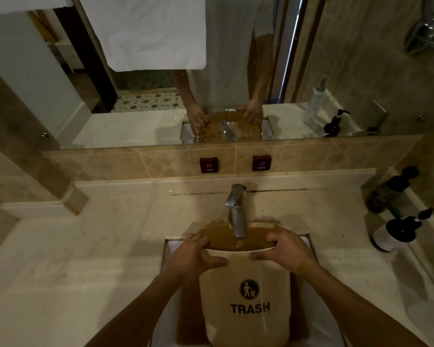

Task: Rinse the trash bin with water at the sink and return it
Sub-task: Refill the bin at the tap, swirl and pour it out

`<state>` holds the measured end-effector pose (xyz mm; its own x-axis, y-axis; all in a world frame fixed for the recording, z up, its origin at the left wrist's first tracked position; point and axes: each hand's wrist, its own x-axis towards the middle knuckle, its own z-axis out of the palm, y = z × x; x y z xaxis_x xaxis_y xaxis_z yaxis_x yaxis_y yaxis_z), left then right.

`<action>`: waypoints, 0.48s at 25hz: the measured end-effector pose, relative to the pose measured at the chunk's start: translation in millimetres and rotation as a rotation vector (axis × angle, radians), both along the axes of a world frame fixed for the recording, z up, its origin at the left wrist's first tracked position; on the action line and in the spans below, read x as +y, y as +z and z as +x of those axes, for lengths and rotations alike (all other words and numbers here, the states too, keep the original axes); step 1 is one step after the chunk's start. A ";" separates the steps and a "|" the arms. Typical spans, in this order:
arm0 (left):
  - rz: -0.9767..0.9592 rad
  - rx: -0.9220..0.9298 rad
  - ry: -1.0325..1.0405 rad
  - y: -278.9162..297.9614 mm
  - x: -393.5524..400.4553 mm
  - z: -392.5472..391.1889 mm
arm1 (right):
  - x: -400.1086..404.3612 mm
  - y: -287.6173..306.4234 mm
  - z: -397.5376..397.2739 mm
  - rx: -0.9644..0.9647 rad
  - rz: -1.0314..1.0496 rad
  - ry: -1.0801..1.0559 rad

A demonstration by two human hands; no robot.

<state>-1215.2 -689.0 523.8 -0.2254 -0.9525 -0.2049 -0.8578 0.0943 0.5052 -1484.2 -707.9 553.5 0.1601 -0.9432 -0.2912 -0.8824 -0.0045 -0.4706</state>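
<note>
Both hands, left hand (pixel 194 254) and right hand (pixel 283 249), hold the trash bin (pixel 246 296) rim under the tap (pixel 237 216) (filling step); next, tip it out.

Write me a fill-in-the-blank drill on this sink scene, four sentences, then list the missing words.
1. The black word printed on the beige plastic trash bin is ____.
2. The left hand and right hand both grip the bin's ____.
3. The chrome faucet spout points down into the bin's open ____.
4. The red wall tag on the left reads ____, and the other red tag reads COLD.

Missing words: TRASH; rim; top; HOT
</note>
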 end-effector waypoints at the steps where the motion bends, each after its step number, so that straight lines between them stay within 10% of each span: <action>1: 0.004 -0.005 0.000 -0.2 0.0 0.4 | -0.3 -0.8 -0.1 -0.001 -0.001 -0.002; 12: 0.001 -0.079 -0.017 0.9 -0.5 0.1 | -0.6 -6.9 -1.3 0.005 -0.031 -0.010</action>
<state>-1215.1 -689.6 524.7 -0.2246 -0.9484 -0.2237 -0.8934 0.1088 0.4360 -1485.5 -708.6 546.6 0.1492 -0.9532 -0.2630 -0.8848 -0.0100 -0.4659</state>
